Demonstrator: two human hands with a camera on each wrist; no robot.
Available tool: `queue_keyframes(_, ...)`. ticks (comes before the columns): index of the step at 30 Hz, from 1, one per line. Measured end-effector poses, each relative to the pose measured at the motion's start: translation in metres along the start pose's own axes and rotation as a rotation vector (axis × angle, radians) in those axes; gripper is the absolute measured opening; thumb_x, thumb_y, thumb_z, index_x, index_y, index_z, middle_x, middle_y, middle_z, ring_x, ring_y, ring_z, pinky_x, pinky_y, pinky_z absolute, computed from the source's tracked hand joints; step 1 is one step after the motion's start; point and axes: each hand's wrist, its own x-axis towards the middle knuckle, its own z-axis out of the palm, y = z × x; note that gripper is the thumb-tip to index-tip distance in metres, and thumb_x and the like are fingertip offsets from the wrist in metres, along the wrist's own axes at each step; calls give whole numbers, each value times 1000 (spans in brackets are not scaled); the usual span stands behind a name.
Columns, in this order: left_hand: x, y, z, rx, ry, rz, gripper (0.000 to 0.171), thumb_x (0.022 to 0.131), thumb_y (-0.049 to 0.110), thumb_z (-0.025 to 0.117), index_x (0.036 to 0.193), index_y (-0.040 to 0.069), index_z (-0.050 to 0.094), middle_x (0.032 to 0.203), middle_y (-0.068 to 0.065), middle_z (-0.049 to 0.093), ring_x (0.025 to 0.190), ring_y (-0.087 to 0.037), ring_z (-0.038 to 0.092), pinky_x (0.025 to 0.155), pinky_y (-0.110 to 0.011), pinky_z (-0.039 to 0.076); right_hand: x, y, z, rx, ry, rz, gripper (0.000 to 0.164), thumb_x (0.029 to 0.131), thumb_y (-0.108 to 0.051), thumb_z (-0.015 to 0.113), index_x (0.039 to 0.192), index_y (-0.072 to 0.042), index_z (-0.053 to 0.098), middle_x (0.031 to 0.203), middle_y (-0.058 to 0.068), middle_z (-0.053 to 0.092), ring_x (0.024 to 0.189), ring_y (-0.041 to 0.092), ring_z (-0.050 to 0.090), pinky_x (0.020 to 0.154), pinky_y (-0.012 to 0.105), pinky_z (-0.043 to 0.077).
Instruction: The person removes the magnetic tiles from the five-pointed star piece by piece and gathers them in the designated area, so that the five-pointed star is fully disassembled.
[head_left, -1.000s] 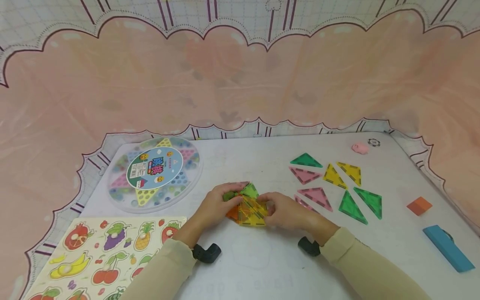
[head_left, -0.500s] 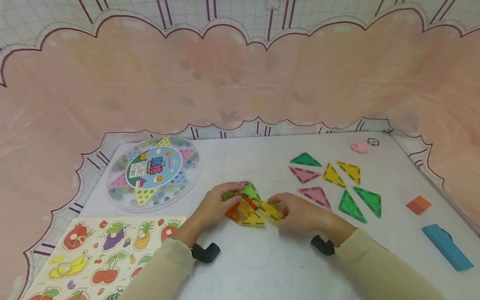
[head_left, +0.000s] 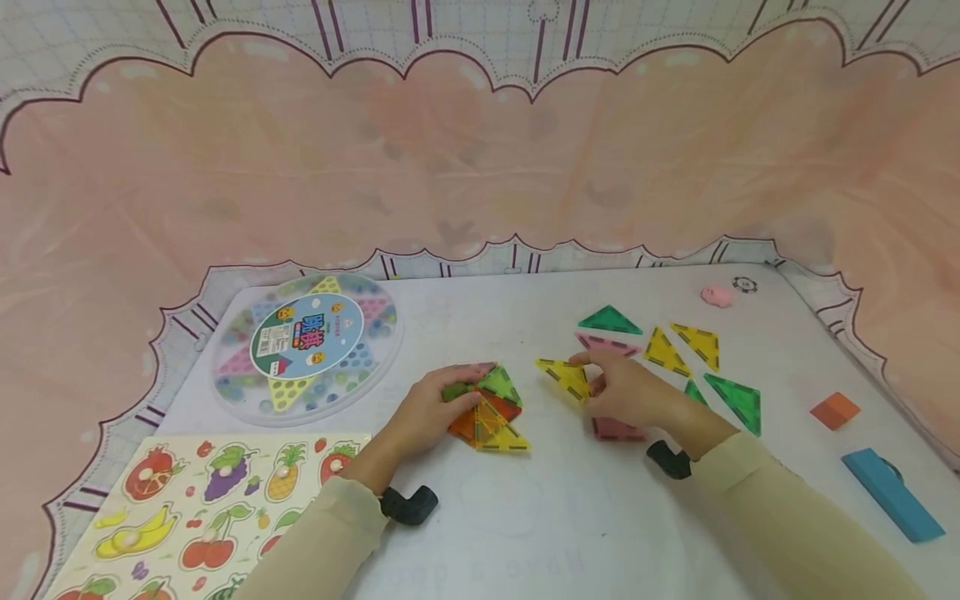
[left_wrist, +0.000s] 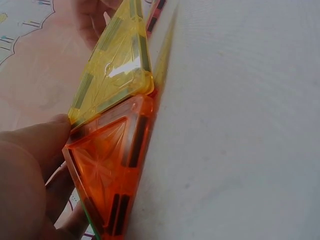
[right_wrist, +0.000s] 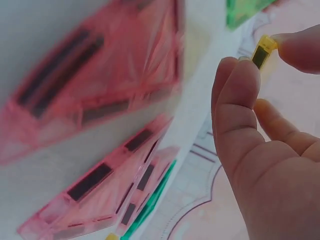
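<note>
My left hand (head_left: 427,414) holds a small cluster of see-through magnetic tiles on the white table, with its thumb on the near side and its fingers on the far side. In the cluster are a light green tile (head_left: 501,383), an orange tile (left_wrist: 107,170) and a yellow triangular tile (head_left: 506,437). To the right, my right hand (head_left: 626,387) pinches another yellow triangular tile (head_left: 562,377) between thumb and fingers, apart from the cluster. The right wrist view shows that tile edge-on (right_wrist: 262,52). A pink tile (head_left: 618,430) lies partly hidden beneath the right hand.
Loose triangular tiles lie right of the cluster, among them green (head_left: 738,400), yellow (head_left: 697,343) and pink (right_wrist: 100,190) ones. A round checkers set (head_left: 307,337) and a fruit puzzle board (head_left: 168,475) lie left. An orange block (head_left: 835,411), blue block (head_left: 892,493) and pink pig (head_left: 717,295) sit far right.
My right hand has pulled the yellow triangular tile off the cluster and carried it right and farther from me. My left hand has stayed on the remaining tiles.
</note>
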Motion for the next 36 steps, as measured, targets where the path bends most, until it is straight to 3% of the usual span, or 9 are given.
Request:
queue_keyframes(5,-1,0,0,-21,-4,1,30,83,38,61,113,33,60,123,17,48,121,-14,36,99,-45,25,14,1,-3,4,2,39,60,74,-8,66,127,-26,45,101,7,52,83,23,49,56,30,44)
queue_keyframes(12,-1,-2,0,-29,-13,38,31,84,37,60,114,32,60,124,16,49,122,-14,35,100,-45,24,36,-2,-5,-132,-11,76,64,72,-11,68,128,-26,43,109,0,49,89,21,48,70,32,42)
queue_keyframes(18,-2,-2,0,-22,-9,41,29,84,36,60,113,31,60,122,18,49,121,-14,36,100,-44,24,49,-4,-6,-156,-22,118,68,70,-13,68,131,-26,41,115,2,50,95,22,47,82,40,41)
queue_keyframes(28,-3,-1,0,-20,-8,36,30,84,36,60,114,32,60,122,18,49,122,-14,35,100,-45,25,56,3,-7,-194,65,30,54,83,-21,61,133,-19,41,124,9,48,103,24,45,91,46,37)
queue_keyframes(36,-3,-1,0,-15,-4,31,29,84,36,60,113,32,60,122,19,49,121,-13,36,100,-44,25,53,8,-7,-190,66,38,53,81,-31,64,130,-25,45,122,6,50,107,23,46,89,44,39)
